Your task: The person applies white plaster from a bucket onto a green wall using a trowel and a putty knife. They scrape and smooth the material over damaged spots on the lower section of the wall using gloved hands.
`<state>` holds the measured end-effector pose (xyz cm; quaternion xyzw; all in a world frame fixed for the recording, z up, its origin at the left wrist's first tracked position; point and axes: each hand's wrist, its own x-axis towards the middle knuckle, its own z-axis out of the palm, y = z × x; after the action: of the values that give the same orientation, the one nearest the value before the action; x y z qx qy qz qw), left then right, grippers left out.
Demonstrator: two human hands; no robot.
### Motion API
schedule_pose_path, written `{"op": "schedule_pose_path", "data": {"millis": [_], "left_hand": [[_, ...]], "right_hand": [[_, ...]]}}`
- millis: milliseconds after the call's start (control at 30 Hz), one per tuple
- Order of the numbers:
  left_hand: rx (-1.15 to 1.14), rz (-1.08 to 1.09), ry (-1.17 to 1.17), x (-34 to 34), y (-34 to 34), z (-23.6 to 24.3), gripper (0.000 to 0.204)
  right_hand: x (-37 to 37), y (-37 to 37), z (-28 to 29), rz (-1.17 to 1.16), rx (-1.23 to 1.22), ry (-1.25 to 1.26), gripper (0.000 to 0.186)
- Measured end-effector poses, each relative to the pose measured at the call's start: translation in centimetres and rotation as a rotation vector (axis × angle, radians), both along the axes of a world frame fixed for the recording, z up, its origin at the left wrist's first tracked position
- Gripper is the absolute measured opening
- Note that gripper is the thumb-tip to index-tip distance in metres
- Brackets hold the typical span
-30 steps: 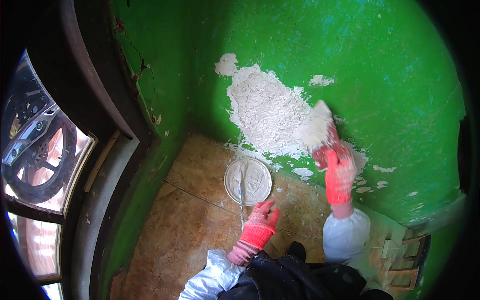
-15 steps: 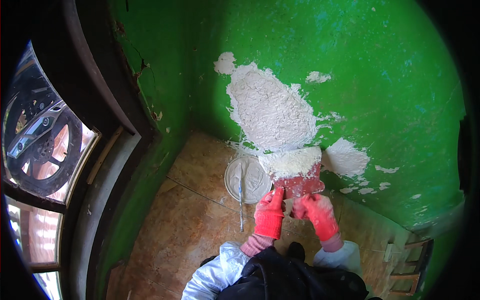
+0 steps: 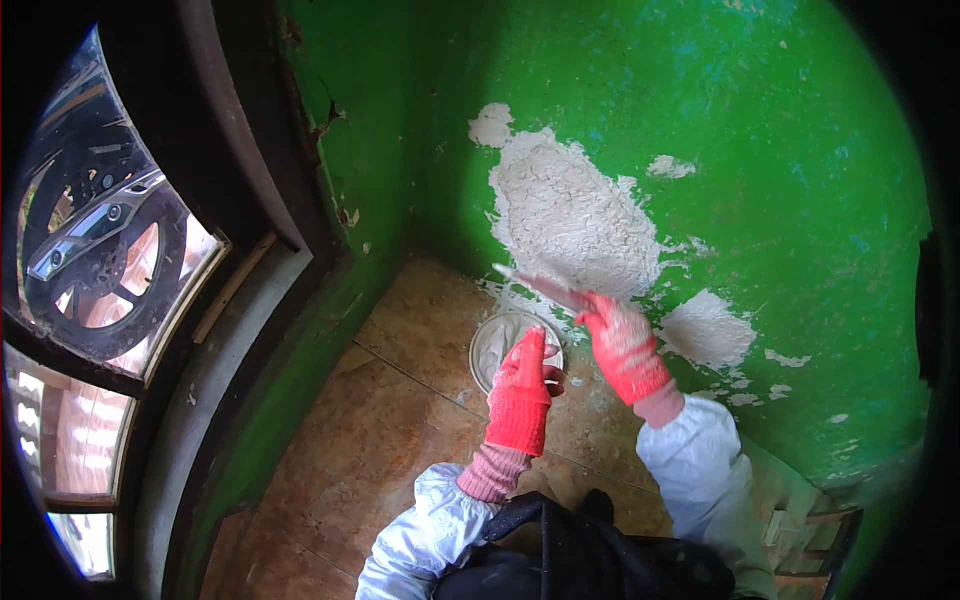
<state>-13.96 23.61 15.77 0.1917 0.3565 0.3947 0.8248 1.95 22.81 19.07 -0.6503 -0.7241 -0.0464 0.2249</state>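
Observation:
My right hand (image 3: 622,340), in a red coated glove smeared with white, grips a red plastic spreader (image 3: 545,287). The blade shows nearly edge-on, close to the rough white putty patch (image 3: 575,215) on the green wall; whether it touches is unclear. Over the near right side of a round tub (image 3: 473,360) of off-white putty (image 3: 492,343) is my left hand (image 3: 524,375), gloved in the same red. Its fingers are apart, with nothing visible in them. The hand hides part of the tub, and the thin stick seen earlier is not visible.
A smaller white patch (image 3: 708,328) and scattered flecks mark the green wall (image 3: 800,200) on the right. Brown tiles (image 3: 340,450) cover the floor. At left, a dark-framed door (image 3: 260,190) with glass shows a motorcycle wheel (image 3: 110,260). A wooden frame (image 3: 815,545) stands lower right.
The spreader, held low between both hands with putty on its face, has moved up and left toward the wall in my right hand. My left hand has let go and moved over the tub.

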Motion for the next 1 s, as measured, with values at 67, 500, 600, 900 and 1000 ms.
{"op": "schedule_pose_path", "data": {"millis": [67, 500, 600, 900, 1000], "left_hand": [[-0.002, -0.049, 0.073, -0.5, -0.2, -0.6, 0.053], [-0.112, -0.114, 0.045, 0.2, -2.0, -3.1, 0.042], [-0.138, -0.152, 0.029, 0.4, -2.2, -3.4, 0.039], [-0.1, -0.127, 0.102, -0.1, -3.8, -6.1, 0.036], [0.194, -0.156, 0.379, -0.7, -5.3, -8.9, 0.035]], "right_hand": [[-0.2, 3.0, -0.4, -0.238, -0.131, 0.048, 0.021], [-0.7, 3.4, 2.1, -0.486, -0.085, 0.11, 0.027], [1.2, 5.3, 0.0, -0.417, -0.091, -0.11, 0.026], [-0.8, 4.6, 1.6, -0.516, -0.107, 0.095, 0.026], [-0.9, 3.0, 1.9, -0.458, -0.081, 0.196, 0.023]]}}
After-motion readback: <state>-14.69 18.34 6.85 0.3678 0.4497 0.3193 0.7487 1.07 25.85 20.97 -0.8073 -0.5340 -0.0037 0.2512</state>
